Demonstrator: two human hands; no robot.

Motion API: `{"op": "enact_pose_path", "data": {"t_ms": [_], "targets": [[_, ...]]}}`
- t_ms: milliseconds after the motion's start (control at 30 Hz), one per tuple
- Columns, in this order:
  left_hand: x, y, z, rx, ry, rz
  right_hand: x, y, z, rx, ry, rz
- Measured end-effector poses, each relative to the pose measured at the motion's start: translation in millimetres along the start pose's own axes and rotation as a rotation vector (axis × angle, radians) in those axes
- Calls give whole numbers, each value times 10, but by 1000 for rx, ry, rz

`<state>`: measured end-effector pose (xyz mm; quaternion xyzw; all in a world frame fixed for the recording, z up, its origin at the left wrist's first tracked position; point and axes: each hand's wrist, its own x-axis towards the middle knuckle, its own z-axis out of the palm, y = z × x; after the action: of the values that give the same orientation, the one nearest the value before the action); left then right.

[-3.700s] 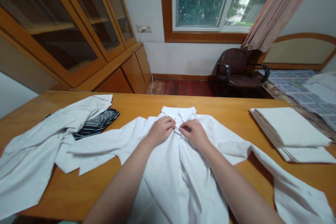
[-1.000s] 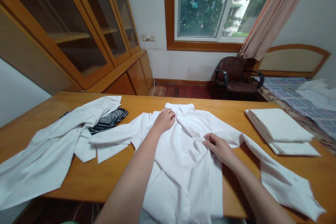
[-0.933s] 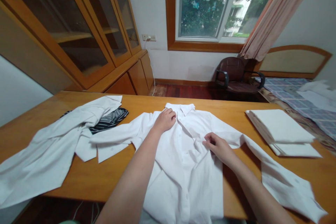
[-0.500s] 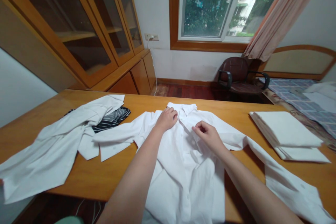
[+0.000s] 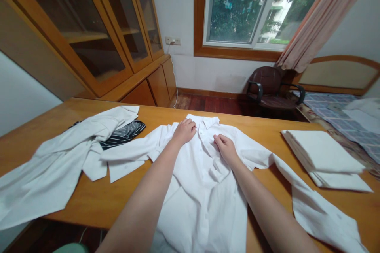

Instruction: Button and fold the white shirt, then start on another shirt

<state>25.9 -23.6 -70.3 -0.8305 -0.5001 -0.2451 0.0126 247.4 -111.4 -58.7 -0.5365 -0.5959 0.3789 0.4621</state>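
A white button-up shirt (image 5: 204, 189) lies front up on the wooden table, collar at the far end and sleeves spread to both sides. My left hand (image 5: 184, 131) rests on its chest just below the collar, fingers curled over the cloth by the button placket. Opposite it, my right hand (image 5: 227, 148) is closed at the other side of the front, thumb and forefinger pinched on the fabric. The fingertips hide what exactly lies between them. Small buttons run down the placket between and below my hands.
Another white garment (image 5: 68, 154) lies crumpled on the left, over a black striped cloth (image 5: 124, 134). A folded white stack (image 5: 323, 158) sits at the right of the table (image 5: 130, 201). Beyond stand a glass-door cabinet (image 5: 127, 67), a brown armchair (image 5: 267, 87) and a bed (image 5: 341, 110).
My right hand has come down onto the shirt front, its fingers closing at the cloth. My left hand stays near the collar. The view has shifted slightly.
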Motion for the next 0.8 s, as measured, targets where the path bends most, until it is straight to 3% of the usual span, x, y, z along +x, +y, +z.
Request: {"op": "enact_pose_path", "data": {"t_ms": [167, 300, 500, 633, 800], "targets": [[-32, 74, -46, -55, 75, -86, -9, -7, 20, -45, -23, -4], [-148, 320, -149, -248, 135, -86, -11, 19, 19, -75, -9, -29], [-533, 622, -310, -572, -58, 62, -1, 64, -8, -36, -22, -22], [-687, 607, -378, -559, -160, 106, 4, 68, -14, -29, -39, -28], [-698, 571, -418, -494, -220, 157, 0, 64, -3, -41, -58, -33]]}}
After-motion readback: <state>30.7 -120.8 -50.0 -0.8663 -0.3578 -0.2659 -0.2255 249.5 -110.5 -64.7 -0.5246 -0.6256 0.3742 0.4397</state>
